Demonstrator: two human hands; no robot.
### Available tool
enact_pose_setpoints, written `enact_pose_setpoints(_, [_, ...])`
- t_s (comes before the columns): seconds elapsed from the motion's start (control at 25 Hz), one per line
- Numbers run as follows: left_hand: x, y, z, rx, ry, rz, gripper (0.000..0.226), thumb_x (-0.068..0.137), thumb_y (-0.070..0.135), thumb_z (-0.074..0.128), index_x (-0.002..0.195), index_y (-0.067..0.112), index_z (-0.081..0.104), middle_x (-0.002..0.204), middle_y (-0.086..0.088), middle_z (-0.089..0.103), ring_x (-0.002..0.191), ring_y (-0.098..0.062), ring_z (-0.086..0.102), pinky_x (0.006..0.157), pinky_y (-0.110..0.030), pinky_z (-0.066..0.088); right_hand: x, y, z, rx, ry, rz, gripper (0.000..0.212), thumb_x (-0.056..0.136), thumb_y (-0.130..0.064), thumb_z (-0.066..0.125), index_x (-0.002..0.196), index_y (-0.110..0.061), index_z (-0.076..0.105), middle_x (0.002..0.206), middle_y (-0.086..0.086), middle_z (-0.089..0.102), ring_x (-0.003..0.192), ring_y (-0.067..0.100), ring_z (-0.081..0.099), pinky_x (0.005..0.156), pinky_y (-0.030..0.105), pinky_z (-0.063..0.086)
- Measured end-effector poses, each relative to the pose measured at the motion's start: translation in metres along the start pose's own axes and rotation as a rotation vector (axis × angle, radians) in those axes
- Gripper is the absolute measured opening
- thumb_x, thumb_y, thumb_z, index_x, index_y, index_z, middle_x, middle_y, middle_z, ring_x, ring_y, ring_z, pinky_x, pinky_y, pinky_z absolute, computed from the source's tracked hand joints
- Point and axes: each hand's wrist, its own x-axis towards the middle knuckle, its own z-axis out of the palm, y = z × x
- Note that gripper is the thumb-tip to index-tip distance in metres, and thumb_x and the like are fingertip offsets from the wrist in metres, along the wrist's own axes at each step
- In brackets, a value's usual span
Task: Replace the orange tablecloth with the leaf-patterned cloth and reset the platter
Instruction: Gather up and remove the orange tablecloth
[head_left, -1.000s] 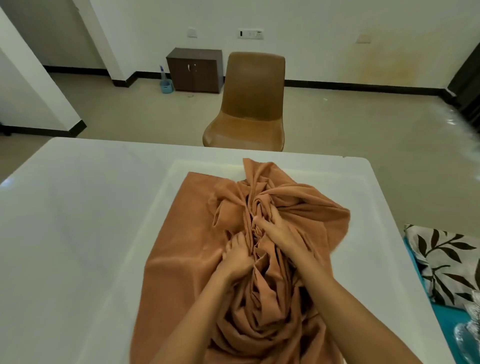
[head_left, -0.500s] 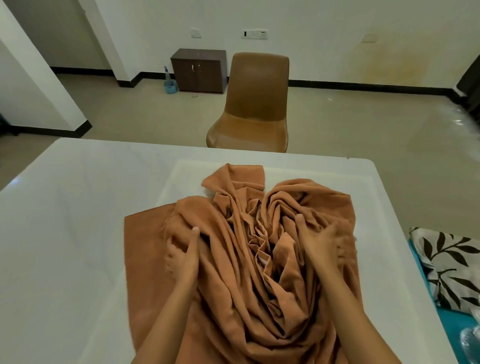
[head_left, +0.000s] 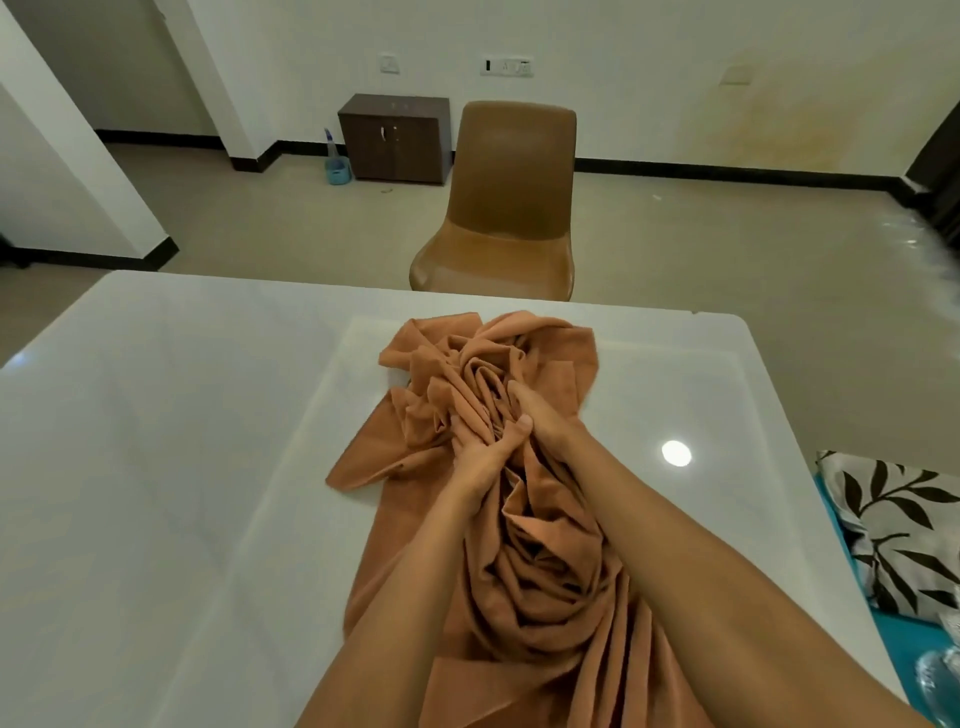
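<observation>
The orange tablecloth (head_left: 519, 545) lies bunched on the white table (head_left: 182, 441), left hand (head_left: 485, 465) and right hand (head_left: 548, 423) curled into its central folds; judged soft, light and limp, best gathered by the thick middle.

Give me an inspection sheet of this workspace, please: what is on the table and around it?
Surface: glossy white table, with a light reflection near its right side.
Job's things: orange tablecloth bunched in a heap mid-table; leaf-patterned cloth off the table at right, on a teal surface; clear glassy item at the frame edge, perhaps the platter.
Clutter: nothing seen.
Grips: left hand and right hand both clutch the cloth's folds, side by side.
Cables: nothing seen.
Surroundings: brown chair, dark cabinet, spray bottle, wall sockets.
</observation>
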Motion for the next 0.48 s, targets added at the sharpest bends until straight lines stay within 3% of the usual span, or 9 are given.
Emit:
enact_pose_setpoints(0.08, [0.004, 0.004, -0.001, 0.047, 0.084, -0.044, 0.157, 0.034, 0.085, 0.074, 0.154, 0.016, -0.001, 0.161, -0.007, 0.009, 0.146, -0.024, 0.019, 0.119, -0.043, 0.024, 0.001, -0.014, -0.001, 0.009, 0.016, -0.031, 0.035, 0.104, -0.028, 0.029, 0.104, -0.019, 0.063, 0.087, -0.012, 0.071, 0.081, -0.005, 0.065, 0.074, 0.017, 0.05])
enact_pose_setpoints(0.12, [0.005, 0.003, -0.002, 0.118, 0.151, -0.063, 0.155, 0.038, 0.079, 0.078, 0.154, 0.012, 0.0, 0.16, -0.01, 0.01, 0.146, -0.026, 0.019, 0.118, -0.043, 0.024, -0.001, -0.021, 0.0, -0.031, 0.069, -0.053, 0.035, 0.103, -0.032, 0.032, 0.101, -0.022, 0.066, 0.086, -0.01, 0.072, 0.082, -0.001, 0.066, 0.073, 0.019, 0.051])
enact_pose_setpoints(0.24, [0.011, -0.008, -0.007, 0.295, 0.36, -0.091, 0.131, 0.063, 0.055, 0.082, 0.153, 0.011, -0.002, 0.159, -0.016, 0.01, 0.145, -0.031, 0.018, 0.119, -0.045, 0.019, -0.016, -0.015, 0.011, -0.394, 0.229, -0.141, 0.029, 0.1, -0.038, 0.039, 0.11, -0.025, 0.062, 0.105, -0.003, 0.065, 0.1, 0.014, 0.058, 0.094, 0.037, 0.044])
enact_pose_setpoints(0.28, [0.01, -0.013, -0.007, 0.243, 0.335, -0.078, 0.117, 0.071, 0.053, 0.076, 0.154, 0.016, 0.003, 0.159, -0.016, 0.013, 0.145, -0.029, 0.023, 0.118, -0.045, 0.022, -0.029, 0.0, 0.022, -0.586, 0.282, -0.182, 0.036, 0.099, -0.041, 0.038, 0.123, -0.022, 0.057, 0.122, 0.0, 0.06, 0.118, 0.02, 0.051, 0.108, 0.043, 0.033])
enact_pose_setpoints(0.32, [0.007, -0.017, -0.007, 0.167, 0.269, -0.073, 0.101, 0.076, 0.054, 0.07, 0.153, 0.02, 0.014, 0.158, -0.015, 0.018, 0.142, -0.026, 0.031, 0.116, -0.045, 0.028, -0.049, 0.02, 0.036, -0.768, 0.333, -0.22, 0.054, 0.097, -0.049, 0.036, 0.141, -0.018, 0.042, 0.147, 0.006, 0.042, 0.14, 0.027, 0.03, 0.118, 0.046, 0.015])
enact_pose_setpoints(0.36, [0.005, -0.02, -0.007, 0.144, 0.236, -0.067, 0.094, 0.077, 0.053, 0.069, 0.151, 0.022, 0.02, 0.158, -0.015, 0.021, 0.14, -0.025, 0.035, 0.114, -0.045, 0.031, -0.073, 0.041, 0.051, -0.899, 0.408, -0.249, 0.074, 0.093, -0.06, 0.032, 0.152, -0.017, 0.02, 0.16, 0.01, 0.014, 0.148, 0.031, 0.005, 0.12, 0.048, -0.002])
enact_pose_setpoints(0.4, [0.008, -0.018, -0.008, 0.184, 0.281, -0.058, 0.1, 0.076, 0.051, 0.072, 0.152, 0.019, 0.016, 0.158, -0.015, 0.019, 0.142, -0.026, 0.031, 0.117, -0.046, 0.026, -0.1, 0.059, 0.062, -0.966, 0.477, -0.275, 0.089, 0.088, -0.071, 0.029, 0.155, -0.016, 0.003, 0.161, 0.015, -0.005, 0.148, 0.034, -0.01, 0.118, 0.05, -0.012])
enact_pose_setpoints(0.48, [0.016, -0.013, -0.013, 0.33, 0.43, -0.038, 0.117, 0.073, 0.043, 0.078, 0.153, 0.012, -0.001, 0.158, -0.016, 0.014, 0.146, -0.031, 0.017, 0.12, -0.047, 0.011, -0.145, 0.094, 0.074, -1.053, 0.49, -0.216, 0.12, 0.071, -0.088, 0.035, 0.154, -0.007, 0.001, 0.156, 0.03, -0.007, 0.145, 0.047, -0.008, 0.114, 0.058, -0.012])
